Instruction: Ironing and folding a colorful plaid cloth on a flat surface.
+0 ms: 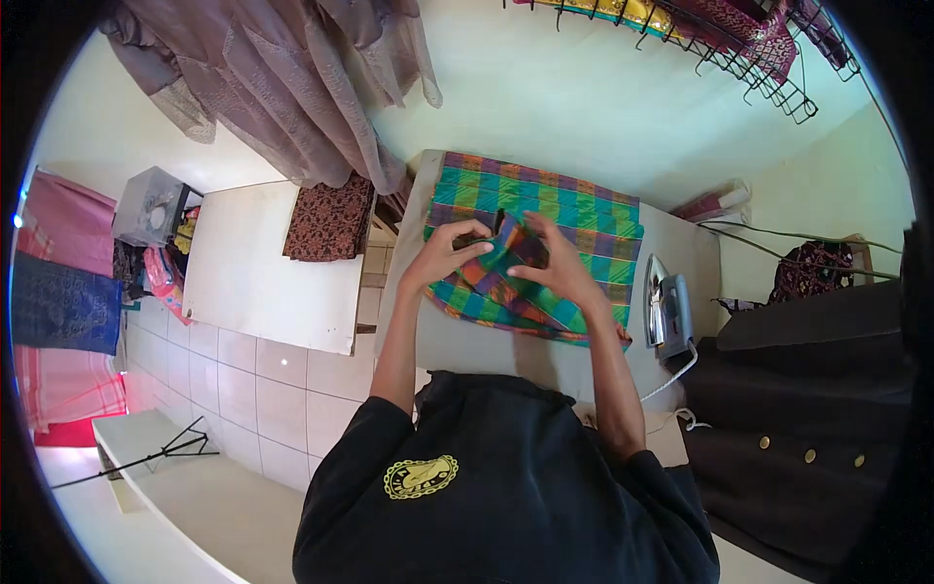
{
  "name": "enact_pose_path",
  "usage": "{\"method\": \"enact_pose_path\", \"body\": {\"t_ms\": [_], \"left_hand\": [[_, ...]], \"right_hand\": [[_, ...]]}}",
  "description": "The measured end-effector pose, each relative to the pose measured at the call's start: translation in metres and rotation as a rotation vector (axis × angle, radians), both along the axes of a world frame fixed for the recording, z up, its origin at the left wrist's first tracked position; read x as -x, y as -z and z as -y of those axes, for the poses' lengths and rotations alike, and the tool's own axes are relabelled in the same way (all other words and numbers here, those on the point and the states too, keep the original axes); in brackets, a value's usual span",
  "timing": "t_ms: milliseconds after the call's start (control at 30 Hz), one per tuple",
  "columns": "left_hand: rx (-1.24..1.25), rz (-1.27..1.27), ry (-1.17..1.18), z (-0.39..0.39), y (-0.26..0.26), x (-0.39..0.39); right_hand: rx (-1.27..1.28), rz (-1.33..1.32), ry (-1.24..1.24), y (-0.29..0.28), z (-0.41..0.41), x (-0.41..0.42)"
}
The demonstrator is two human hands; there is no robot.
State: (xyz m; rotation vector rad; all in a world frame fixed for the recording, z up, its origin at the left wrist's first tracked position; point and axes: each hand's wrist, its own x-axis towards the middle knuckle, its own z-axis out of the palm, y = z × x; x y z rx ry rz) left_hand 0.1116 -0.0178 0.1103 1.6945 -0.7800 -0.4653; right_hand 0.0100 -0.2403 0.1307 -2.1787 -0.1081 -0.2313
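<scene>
A checked cloth [598,252] in green, orange, purple and blue lies spread on the padded ironing surface [456,339]. Part of it is raised and bunched near the middle, with a small dark strip at its upper edge. My left hand [445,252] pinches the bunched part between thumb and fingertips. Just to the right, my right hand [558,266] is curved beside the same folds, thumb and fingers apart; its fingertips are slightly blurred. An electric iron [668,310] rests at the right of the cloth, its shiny soleplate turned towards the cloth.
A white table [273,270] at left bears a folded brown patterned cloth [330,219]. Mauve garments [292,87] hang above it. The iron's cord [675,379] trails down at right, near a dark buttoned garment [803,394]. A wire rack [730,62] holds fabrics overhead.
</scene>
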Motion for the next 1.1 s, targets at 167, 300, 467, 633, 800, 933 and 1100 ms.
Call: {"method": "enact_pose_path", "body": {"t_ms": [167,300,467,633,800,933,1100], "left_hand": [[0.088,0.283,-0.355,-0.013,0.007,0.001],[-0.243,0.047,-0.669,-0.073,0.093,0.011],[-0.458,0.164,-0.55,-0.074,0.096,0.028],[-0.334,-0.055,-0.567,-0.073,0.085,0.018],[-0.412,-0.083,-0.484,-0.082,0.098,0.017],[-0.084,-0.327,-0.61,-0.07,0.088,0.025],[-0.013,-0.411,-0.468,-0.072,0.068,0.035]], "right_hand": [[-0.041,-0.21,0.096,-0.004,-0.005,-0.016],[-0.194,0.107,0.353,0.003,0.009,-0.016],[-0.279,0.264,0.462,-0.043,0.028,-0.014],[0.046,0.003,0.137,-0.071,-0.004,-0.003],[0.039,-0.095,-0.241,-0.015,-0.061,0.022],[0.037,-0.203,-0.264,0.003,-0.072,0.044],[0.042,-0.308,-0.286,0.014,-0.076,0.059]]}}
